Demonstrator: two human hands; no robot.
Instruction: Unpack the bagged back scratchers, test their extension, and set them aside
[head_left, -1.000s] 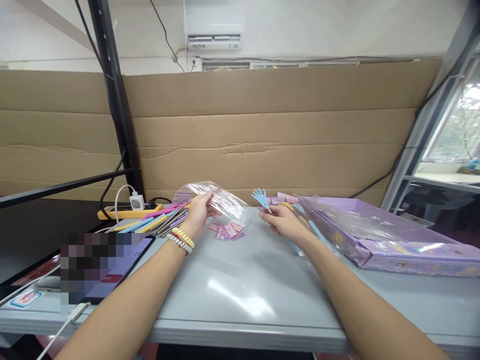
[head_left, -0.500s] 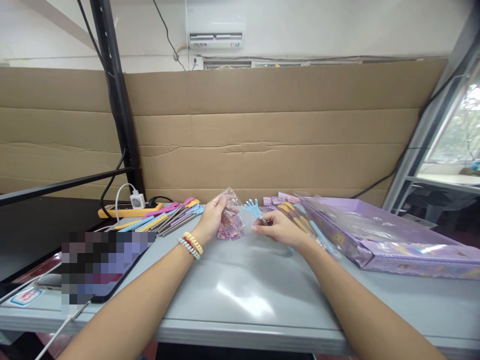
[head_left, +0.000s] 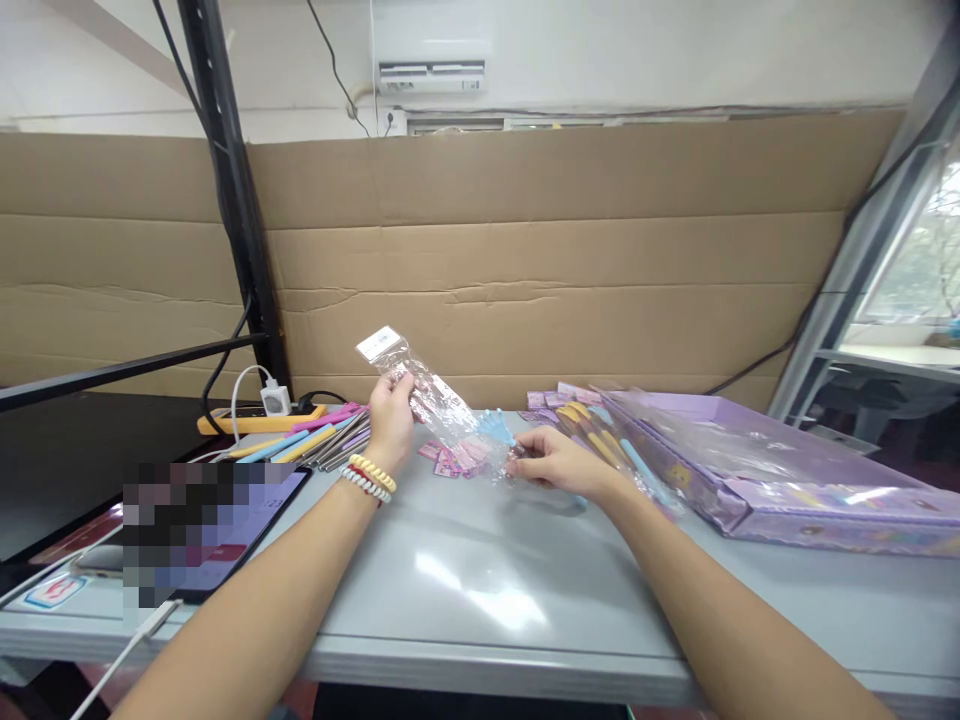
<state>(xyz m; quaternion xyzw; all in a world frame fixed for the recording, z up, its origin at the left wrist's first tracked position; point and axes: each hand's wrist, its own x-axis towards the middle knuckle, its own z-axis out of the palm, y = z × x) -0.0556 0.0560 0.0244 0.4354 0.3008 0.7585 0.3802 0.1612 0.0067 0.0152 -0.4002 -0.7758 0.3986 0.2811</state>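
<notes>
My left hand [head_left: 391, 415] is closed on a clear plastic bag [head_left: 442, 405] with a white top strip, stretched slantwise over the table. At the bag's lower end is the light blue hand-shaped head of a back scratcher [head_left: 495, 428]; whether it lies inside the bag or behind it I cannot tell. My right hand [head_left: 551, 458] pinches the back scratcher just below its head, and its handle is mostly hidden. Under the bag lie small pink printed cards [head_left: 450, 462]. More back scratchers [head_left: 330, 440] with coloured handles and metal rods lie in a pile to the left.
Packed back scratchers [head_left: 600, 435] lie on the right beside a purple box [head_left: 750, 500]. A tablet [head_left: 255, 520], partly blurred out, is at the left with a white cable [head_left: 142, 630]. A yellow power strip [head_left: 225, 424] stands behind. Cardboard [head_left: 540, 270] closes off the back.
My left hand has moved left and up, drawing the bag out to its length with its white strip showing. The bag's lower end now meets the scratcher head; my right hand has barely moved.
</notes>
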